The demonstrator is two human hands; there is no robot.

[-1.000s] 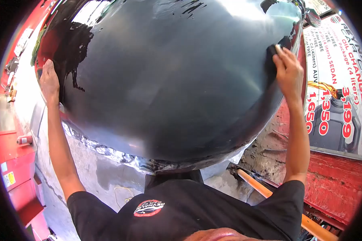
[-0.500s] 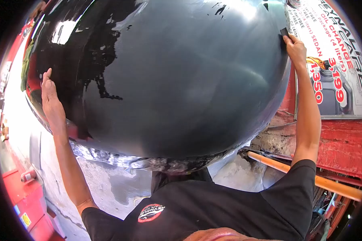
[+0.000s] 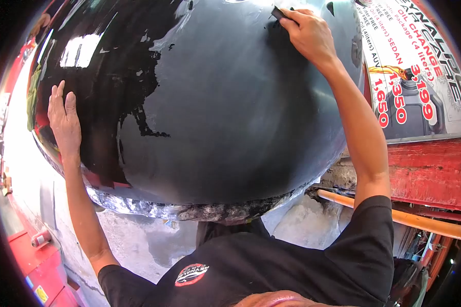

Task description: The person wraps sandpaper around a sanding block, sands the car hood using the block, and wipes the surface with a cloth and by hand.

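A large curved black panel (image 3: 215, 117) fills the middle of the view, glossy and dark on the left, with a dull grey film over the centre and right. Near its top right my right hand (image 3: 312, 38) grips a small black block (image 3: 278, 13) against the surface. Over at the left edge of the panel my left hand (image 3: 65, 120) rests with its fingers apart, holding nothing. Crumpled shiny plastic (image 3: 138, 206) runs along the panel's lower edge.
On the right stands a printed oil change sign (image 3: 410, 77) above a red wall (image 3: 427, 174). An orange pole (image 3: 394, 215) lies below it. A red cylinder (image 3: 41, 238) and a red cabinet (image 3: 30, 256) are at the lower left.
My right hand has moved left from the panel's right edge with the black block. My left hand's fingers have spread. The view has shifted, showing more of the glossy left part.
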